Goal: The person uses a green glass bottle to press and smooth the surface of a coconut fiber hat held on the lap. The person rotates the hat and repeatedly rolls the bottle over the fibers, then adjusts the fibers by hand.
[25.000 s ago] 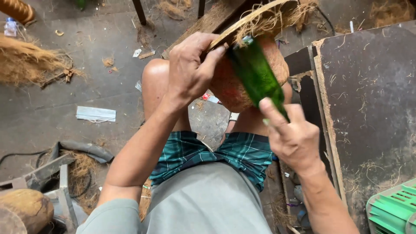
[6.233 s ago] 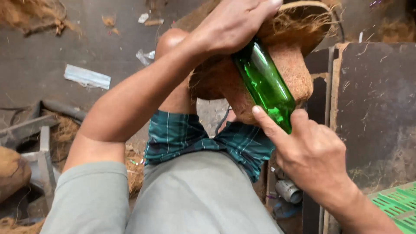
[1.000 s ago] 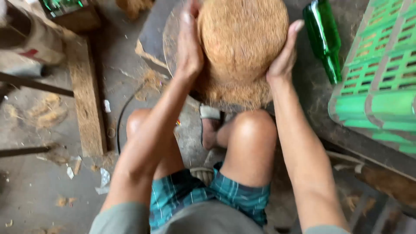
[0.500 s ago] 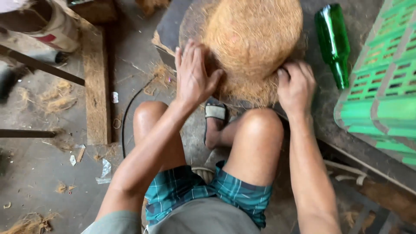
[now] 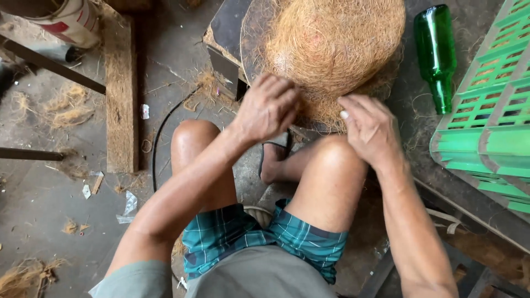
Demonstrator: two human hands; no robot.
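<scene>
Shorts (image 5: 259, 237), teal plaid, sat nearest the camera, with your knees apart and one foot tucked between them, its toes hidden under the fibre. Your left hand (image 5: 269, 107) curled knuckles-up on the near edge of the fibre mound (image 5: 331, 44); whether it pinched strands could not be told. Your right hand (image 5: 371, 129) lay beside it, fingers bent onto the same fringe, thumb tip showing, grasp equally unclear. The mound rested on a dark round board (image 5: 248, 33), mostly covered. Right of it lay a green bottle (image 5: 436, 52), unlabelled, beside a green crate (image 5: 491, 110) cut off at the edge. Far left, a white-and-red bucket (image 5: 69, 19) showed only partly, above a plank (image 5: 120, 83).
</scene>
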